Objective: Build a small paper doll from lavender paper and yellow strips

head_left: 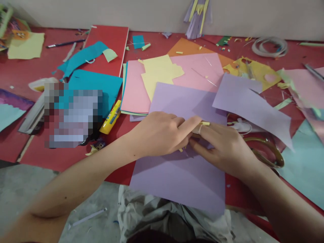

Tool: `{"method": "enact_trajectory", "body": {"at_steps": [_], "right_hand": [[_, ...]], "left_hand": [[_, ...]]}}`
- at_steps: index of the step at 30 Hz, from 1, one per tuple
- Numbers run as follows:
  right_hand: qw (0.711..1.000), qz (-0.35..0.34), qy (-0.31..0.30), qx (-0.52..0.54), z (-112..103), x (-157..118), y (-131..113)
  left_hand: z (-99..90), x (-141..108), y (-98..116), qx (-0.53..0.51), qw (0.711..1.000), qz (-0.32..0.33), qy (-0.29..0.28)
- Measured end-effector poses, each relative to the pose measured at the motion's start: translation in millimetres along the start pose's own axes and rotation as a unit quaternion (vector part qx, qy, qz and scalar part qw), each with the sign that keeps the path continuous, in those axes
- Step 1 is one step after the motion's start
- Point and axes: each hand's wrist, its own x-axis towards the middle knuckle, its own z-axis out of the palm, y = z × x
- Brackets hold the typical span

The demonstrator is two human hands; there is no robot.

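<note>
My left hand (162, 133) and my right hand (221, 145) meet over a large sheet of purple paper (177, 179), which overhangs the table's front edge. The fingers of both hands are bent and pressed together around a small yellow paper piece (205, 124); one end of it sticks out above my right fingers. A bit of yellow also shows beneath my fingers, and the rest is hidden. Left of my left wrist lies a yellow glue stick (111, 117). Close to my right wrist are a roll of tape (274, 157) and a curled, cut purple sheet (253, 104).
Pink paper (136, 87), a torn yellow sheet (162, 72) and orange paper (186, 47) lie behind the purple sheet. At left are teal paper (111, 84) and a blurred-out object (76, 118). Coiled tubing (269, 47) sits back right. A purple fringed tassel (197, 20) hangs on the wall.
</note>
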Motion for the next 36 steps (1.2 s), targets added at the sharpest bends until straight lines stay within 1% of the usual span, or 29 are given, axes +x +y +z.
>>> {"method": "enact_trajectory", "body": {"at_steps": [7, 11, 14, 19, 25, 28, 36], "right_hand": [[1.0, -0.012, 0.013, -0.003, -0.4, 1.5, -0.1], [1.0, -0.016, 0.014, -0.008, -0.5, 2.2, -0.2], [1.0, -0.017, 0.014, -0.02, -0.3, 1.8, 0.4], [0.999, -0.019, 0.014, -0.025, 0.2, 1.5, 0.8], [1.0, -0.017, 0.013, -0.023, 0.2, 2.0, 0.6], [0.999, -0.016, 0.015, -0.025, 0.4, 1.9, 1.0], [1.0, -0.002, -0.005, -0.019, 0.0, 2.0, 0.6]], "left_hand": [[3.5, -0.5, -0.4, 0.005, 0.998, 0.013, 0.055], [5.7, -0.1, -1.3, 0.005, 0.997, 0.019, 0.069], [6.3, 0.3, -1.7, 0.006, 0.998, 0.022, 0.064], [5.8, -0.1, -1.5, 0.009, 0.999, 0.021, 0.036], [6.3, -0.8, -1.5, 0.005, 0.998, 0.024, 0.052], [5.7, -0.8, -1.3, 0.007, 0.999, 0.022, 0.043], [3.4, -0.2, -0.3, 0.008, 0.999, 0.015, 0.029]]}}
